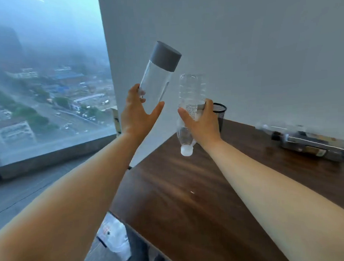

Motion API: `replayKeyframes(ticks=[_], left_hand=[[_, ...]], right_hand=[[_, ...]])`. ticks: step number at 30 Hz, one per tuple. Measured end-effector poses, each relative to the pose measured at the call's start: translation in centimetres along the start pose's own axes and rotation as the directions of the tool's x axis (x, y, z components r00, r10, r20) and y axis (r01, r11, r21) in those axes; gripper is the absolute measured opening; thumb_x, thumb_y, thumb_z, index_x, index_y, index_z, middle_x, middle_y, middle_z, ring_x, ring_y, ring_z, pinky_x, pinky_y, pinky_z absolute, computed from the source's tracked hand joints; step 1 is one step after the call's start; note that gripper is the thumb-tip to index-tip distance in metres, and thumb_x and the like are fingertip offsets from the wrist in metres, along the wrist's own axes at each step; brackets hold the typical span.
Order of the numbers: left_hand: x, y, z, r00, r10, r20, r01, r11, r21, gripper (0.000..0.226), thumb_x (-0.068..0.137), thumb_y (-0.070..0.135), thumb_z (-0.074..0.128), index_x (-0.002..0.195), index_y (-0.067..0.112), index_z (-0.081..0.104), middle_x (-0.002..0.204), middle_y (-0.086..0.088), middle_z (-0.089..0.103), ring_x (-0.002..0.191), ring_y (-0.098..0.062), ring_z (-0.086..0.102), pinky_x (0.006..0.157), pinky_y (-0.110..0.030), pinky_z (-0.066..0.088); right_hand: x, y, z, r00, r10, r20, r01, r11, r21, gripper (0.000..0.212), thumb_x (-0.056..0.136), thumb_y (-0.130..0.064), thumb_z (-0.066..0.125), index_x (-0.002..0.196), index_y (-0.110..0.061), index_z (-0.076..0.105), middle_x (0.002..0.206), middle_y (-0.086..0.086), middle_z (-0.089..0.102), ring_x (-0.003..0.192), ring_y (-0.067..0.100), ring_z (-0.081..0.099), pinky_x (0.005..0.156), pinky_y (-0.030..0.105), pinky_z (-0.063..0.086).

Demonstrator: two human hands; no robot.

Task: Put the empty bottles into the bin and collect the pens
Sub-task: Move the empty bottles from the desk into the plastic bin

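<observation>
1. Your two bare forearms fill the foreground, reaching out over a dark wood-grain table point(189, 188) set into a corner of plain white wall point(242, 48).
2. Left of the wall, a tall window point(46, 76) looks down on a hazy city; grey floor runs beneath its sill.
3. Your left hand point(136, 114) is spread wide, thumb out, fingertips touching the lower end of a smooth, clear cylindrical bottle point(158, 77) with a broad grey cap, tilted right and held above the table's edge.
4. Your right hand point(201, 121) wraps around a ribbed, thin plastic bottle point(190, 109), upside down, its white cap pointing at the tabletop; it appears empty.
5. Just behind that hand, a black mesh bin point(220, 110) stands on the table against the wall, partly hidden by your knuckles.
6. Further right, another bottle with a dark label point(313, 144) lies on its side near the wall, blurred.
7. Below the table's near corner, a white plastic bag point(114, 235) sits on the floor.
</observation>
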State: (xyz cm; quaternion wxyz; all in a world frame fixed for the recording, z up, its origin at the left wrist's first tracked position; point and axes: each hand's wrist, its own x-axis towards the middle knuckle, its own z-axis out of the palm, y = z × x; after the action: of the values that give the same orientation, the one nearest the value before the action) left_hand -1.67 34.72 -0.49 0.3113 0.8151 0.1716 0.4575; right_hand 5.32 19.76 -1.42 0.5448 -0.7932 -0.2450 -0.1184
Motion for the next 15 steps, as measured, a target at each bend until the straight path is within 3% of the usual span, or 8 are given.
replayKeyframes(ticks=[4, 7, 12, 15], left_hand=[[0.3, -7.1, -7.1, 0.992, -0.103, -0.068, 0.108, 0.990, 0.086, 0.072, 0.078, 0.044, 0.067, 0.133, 0.014, 0.033, 0.125, -0.001, 0.055, 0.106, -0.017, 0.060, 0.088, -0.041, 0.049], [-0.6, -11.5, -10.9, 0.986, -0.156, -0.062, 0.163, 0.976, 0.144, 0.074, 0.077, 0.045, 0.068, 0.135, 0.018, 0.030, 0.118, 0.002, 0.059, 0.098, -0.016, 0.061, 0.084, -0.040, 0.050], [-1.9, -17.6, -15.3, 0.970, -0.242, -0.034, 0.244, 0.944, 0.220, 0.073, 0.078, 0.045, 0.067, 0.134, 0.019, 0.029, 0.115, 0.000, 0.059, 0.091, -0.016, 0.060, 0.074, -0.031, 0.045], [-2.5, -20.6, -17.2, 0.941, -0.338, 0.030, 0.320, 0.912, 0.259, 0.071, 0.079, 0.046, 0.066, 0.134, 0.018, 0.031, 0.115, -0.003, 0.060, 0.088, -0.016, 0.058, 0.074, -0.031, 0.045]], right_hand=[[-0.4, -2.9, 9.2, 0.981, 0.120, 0.152, -0.146, 0.975, 0.170, 0.059, 0.081, -0.051, 0.063, 0.118, -0.011, 0.040, 0.105, -0.002, 0.055, 0.095, 0.020, 0.061, 0.083, 0.034, 0.051], [-1.1, -3.9, 15.2, 0.894, 0.308, 0.325, -0.407, 0.862, 0.303, 0.061, 0.079, -0.054, 0.063, 0.120, -0.015, 0.039, 0.111, 0.003, 0.056, 0.097, 0.027, 0.067, 0.079, 0.039, 0.058], [-3.2, -3.7, 23.1, 0.646, 0.539, 0.540, -0.722, 0.661, 0.204, 0.074, 0.080, -0.057, 0.060, 0.137, -0.020, 0.032, 0.128, 0.005, 0.046, 0.113, 0.033, 0.058, 0.040, 0.021, 0.050], [-3.6, -2.3, 26.4, 0.561, 0.634, 0.532, -0.781, 0.618, 0.086, 0.078, 0.077, -0.060, 0.062, 0.137, -0.020, 0.033, 0.136, 0.005, 0.042, 0.114, 0.035, 0.057, 0.036, 0.023, 0.048]])
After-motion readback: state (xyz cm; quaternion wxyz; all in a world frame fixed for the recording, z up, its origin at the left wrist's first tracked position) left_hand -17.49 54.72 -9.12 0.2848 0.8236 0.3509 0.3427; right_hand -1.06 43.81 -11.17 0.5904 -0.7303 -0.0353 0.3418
